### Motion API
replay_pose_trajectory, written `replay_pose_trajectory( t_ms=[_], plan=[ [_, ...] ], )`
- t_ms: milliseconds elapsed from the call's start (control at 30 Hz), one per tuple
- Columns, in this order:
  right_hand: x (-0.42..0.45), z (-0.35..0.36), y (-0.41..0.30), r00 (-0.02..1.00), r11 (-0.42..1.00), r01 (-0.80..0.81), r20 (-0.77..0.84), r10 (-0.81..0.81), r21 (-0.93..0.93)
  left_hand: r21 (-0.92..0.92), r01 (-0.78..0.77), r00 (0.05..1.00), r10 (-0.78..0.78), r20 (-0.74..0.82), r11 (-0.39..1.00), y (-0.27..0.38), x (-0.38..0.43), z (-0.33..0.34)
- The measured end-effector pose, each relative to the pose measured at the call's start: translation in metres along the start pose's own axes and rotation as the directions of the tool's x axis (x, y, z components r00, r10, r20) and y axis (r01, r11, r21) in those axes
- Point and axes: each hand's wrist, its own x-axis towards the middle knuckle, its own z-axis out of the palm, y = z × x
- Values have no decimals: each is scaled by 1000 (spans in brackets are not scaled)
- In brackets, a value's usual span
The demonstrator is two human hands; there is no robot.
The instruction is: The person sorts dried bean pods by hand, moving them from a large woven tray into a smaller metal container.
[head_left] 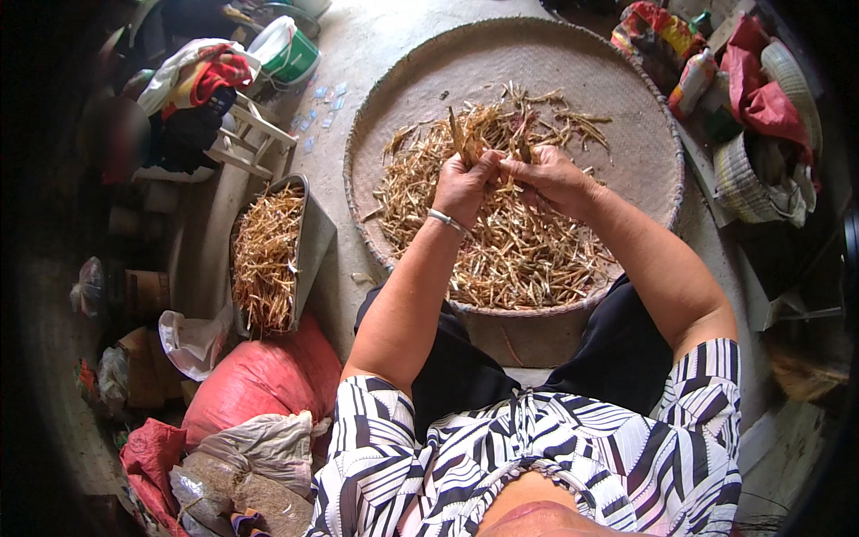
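Note:
A wide, round woven tray (pixel 564 50) lies before me, with a heap of dry, straw-coloured pods (pixel 523 268) spread over it. Above the heap, my left hand (pixel 466 181) is closed on dry pods, thumb and fingers pinched together, a bangle on the wrist. My right hand (pixel 553 178) meets it at the fingertips and also grips some dry pods. One long brownish piece (pixel 454 131) sticks up from the left hand. What lies between the fingertips is too small to tell. Some reddish bits show in the heap behind the hands.
Left of the tray stands a metal scoop-like container (pixel 315 248) full of dry pods, beside a full red sack (pixel 268 382). Farther off are a wooden stool (pixel 251 137) and a green and white bucket (pixel 292 57). Bags and a woven basket (pixel 748 178) stand at right.

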Motion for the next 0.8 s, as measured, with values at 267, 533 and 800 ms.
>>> replay_pose_trajectory(
  t_ms=[267,533,800],
  plan=[
    [-2,5,0,997,988,35,-67,-45,-150,102,-57,998,59,-15,993,-1,0,1],
    [-4,15,-6,995,990,7,-100,-22,-144,111,-24,990,39,-135,994,-1,0,2],
    [-7,21,-11,986,963,36,-148,-78,-266,206,12,995,9,-104,978,3,0,5]
  ],
)
